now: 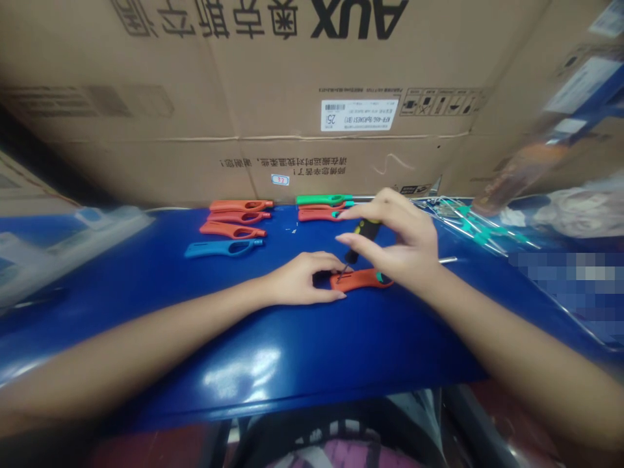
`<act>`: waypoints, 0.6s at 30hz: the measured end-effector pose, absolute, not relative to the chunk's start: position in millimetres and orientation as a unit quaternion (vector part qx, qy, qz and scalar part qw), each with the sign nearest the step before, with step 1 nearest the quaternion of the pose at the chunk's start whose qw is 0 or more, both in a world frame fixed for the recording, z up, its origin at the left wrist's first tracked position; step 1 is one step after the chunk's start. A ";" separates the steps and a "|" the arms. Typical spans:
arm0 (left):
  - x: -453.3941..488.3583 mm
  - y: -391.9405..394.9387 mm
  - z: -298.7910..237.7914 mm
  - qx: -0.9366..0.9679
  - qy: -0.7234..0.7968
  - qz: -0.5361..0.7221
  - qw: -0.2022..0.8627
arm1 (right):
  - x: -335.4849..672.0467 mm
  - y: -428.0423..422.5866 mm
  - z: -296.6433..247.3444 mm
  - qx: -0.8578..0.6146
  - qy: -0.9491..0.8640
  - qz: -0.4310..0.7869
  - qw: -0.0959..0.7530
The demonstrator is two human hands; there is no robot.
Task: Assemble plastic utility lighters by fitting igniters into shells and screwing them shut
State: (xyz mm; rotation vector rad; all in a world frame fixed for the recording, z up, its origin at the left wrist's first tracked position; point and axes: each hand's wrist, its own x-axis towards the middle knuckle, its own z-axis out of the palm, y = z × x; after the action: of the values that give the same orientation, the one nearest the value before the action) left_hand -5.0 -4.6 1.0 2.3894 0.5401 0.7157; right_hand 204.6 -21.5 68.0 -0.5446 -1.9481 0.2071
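My left hand (pixel 301 278) pinches the near end of an orange long-reach lighter (pixel 359 280) lying on the blue table, thumb on the near side and fingers on the far side. This lighter has a green trigger, and a metal rod shows beyond my right wrist. In my right hand (pixel 407 233), thumb and fingers grip the black and yellow handle of a screwdriver (pixel 366 231). Tilted, its shaft points down to the slot area of the orange handle; whether the tip sits in a hole I cannot tell.
Several orange lighter handles (pixel 233 230) and a blue one (pixel 224 248) lie at the left. Behind my right hand are a green lighter (pixel 322 199) and red-orange ones (pixel 316 214). Metal rods with green parts (pixel 470 224) are piled at right. A cardboard box (pixel 273 117) walls the back.
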 end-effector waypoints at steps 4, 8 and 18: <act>-4.8 -5.1 2.2 0.896 0.203 0.264 0.295 | 204.7 -20.6 69.1 -0.214 -0.841 0.109 0.484; -4.6 -5.6 4.0 0.898 0.201 0.249 0.302 | 206.0 -16.9 66.4 -0.216 -0.834 0.208 0.464; -7.9 -2.3 -0.7 0.904 0.219 0.237 0.282 | 203.9 -19.3 70.7 -0.162 -0.853 0.200 0.454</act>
State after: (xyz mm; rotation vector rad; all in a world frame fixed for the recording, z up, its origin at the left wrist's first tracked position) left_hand -7.9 -2.3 -0.7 2.4200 0.5852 0.6336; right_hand 203.9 -19.3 70.7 -0.3994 -2.1043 0.4945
